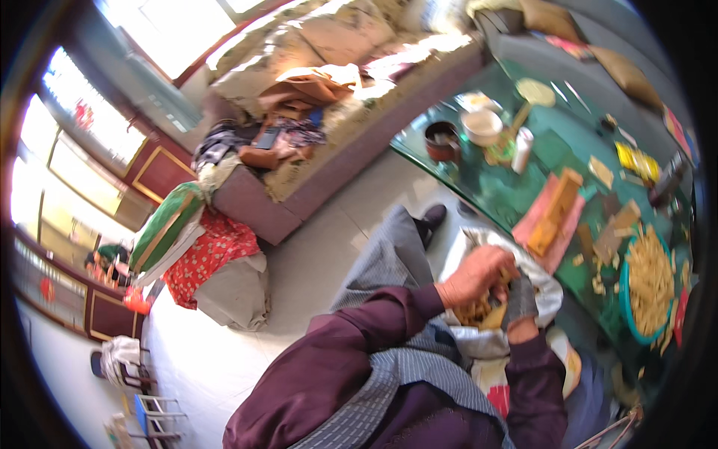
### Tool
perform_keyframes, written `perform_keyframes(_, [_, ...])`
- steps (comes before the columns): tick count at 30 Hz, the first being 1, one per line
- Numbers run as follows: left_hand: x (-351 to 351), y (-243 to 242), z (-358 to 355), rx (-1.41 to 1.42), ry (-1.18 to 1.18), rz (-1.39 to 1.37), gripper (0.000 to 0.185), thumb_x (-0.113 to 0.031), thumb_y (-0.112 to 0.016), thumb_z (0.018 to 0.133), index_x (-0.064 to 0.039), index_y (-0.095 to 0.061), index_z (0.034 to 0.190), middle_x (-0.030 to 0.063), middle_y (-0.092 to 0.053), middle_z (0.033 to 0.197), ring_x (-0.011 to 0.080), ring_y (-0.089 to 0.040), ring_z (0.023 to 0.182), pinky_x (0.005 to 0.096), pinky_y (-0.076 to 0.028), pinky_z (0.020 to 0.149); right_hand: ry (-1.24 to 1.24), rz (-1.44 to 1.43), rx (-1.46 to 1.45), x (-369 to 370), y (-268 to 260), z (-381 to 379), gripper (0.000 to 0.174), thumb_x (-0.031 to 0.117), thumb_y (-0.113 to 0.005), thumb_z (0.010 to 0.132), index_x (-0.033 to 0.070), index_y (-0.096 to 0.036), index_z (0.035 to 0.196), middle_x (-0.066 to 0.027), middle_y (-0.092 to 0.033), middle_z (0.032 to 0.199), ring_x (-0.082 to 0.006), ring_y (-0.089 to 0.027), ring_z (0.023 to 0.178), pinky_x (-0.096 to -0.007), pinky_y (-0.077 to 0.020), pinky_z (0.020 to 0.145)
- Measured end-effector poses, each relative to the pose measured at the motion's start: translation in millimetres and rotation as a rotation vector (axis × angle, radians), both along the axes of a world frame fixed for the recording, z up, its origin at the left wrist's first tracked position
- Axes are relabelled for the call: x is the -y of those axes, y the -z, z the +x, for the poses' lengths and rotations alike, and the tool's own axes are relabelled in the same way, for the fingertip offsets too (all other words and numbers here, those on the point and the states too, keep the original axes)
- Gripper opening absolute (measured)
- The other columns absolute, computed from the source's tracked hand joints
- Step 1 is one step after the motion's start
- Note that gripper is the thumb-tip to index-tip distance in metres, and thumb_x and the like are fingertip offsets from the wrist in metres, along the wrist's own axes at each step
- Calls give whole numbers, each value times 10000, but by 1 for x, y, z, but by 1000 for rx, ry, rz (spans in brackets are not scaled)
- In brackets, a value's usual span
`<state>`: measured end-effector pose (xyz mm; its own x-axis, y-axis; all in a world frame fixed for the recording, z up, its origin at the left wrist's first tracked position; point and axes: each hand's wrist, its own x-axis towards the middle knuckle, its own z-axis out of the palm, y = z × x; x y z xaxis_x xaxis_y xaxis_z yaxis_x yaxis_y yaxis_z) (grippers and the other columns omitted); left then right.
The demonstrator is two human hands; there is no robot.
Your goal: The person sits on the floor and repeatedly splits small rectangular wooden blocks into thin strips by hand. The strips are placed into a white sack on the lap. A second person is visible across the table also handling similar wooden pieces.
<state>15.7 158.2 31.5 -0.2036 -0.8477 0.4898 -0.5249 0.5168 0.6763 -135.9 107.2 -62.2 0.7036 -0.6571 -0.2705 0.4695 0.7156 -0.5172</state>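
Observation:
My left hand (481, 275), bare, has its fingers bent beside my right hand (519, 302), which wears a grey glove or wrap. The hands meet over an open white woven sack (547, 280). A small yellowish piece shows at the left fingertips; whether they grip it is unclear. The right fingers are mostly hidden, so what that hand holds cannot be told. Yellow-brown pieces (477, 311) lie inside the sack, below the hands. On the glass table beside the sack, a wooden block (555, 212) rests on a pink cloth (566, 238).
A teal basin (624, 280) of pale yellow strips (649, 280) stands on the green glass table (505, 196), with scattered scraps around it. Farther along are a dark mug (442, 143), a white bowl (482, 127) and a white can (522, 150). A sofa (336, 168) stands beyond the floor.

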Motion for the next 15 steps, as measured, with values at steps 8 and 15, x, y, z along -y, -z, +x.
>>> perform_keyframes(8, [7,-3,-5,-592,-82,400,137,66,-468,862,-19,-542,941,40,-580,884,111,-575,862,225,-436,773,476,-1689,-695,-4,-71,-2,112,149,-573,843,81,-599,929,-103,-551,831,-279,-562,759,-368,-447,622])
perform_keyframes(15, [12,-14,-2,-888,72,562,227,69,-383,867,-24,-524,1019,35,-552,989,85,-516,954,232,-392,864,286,-966,-565,8,-94,-13,241,242,-654,826,14,-626,901,-59,-599,800,-147,-578,708,-276,-460,645])
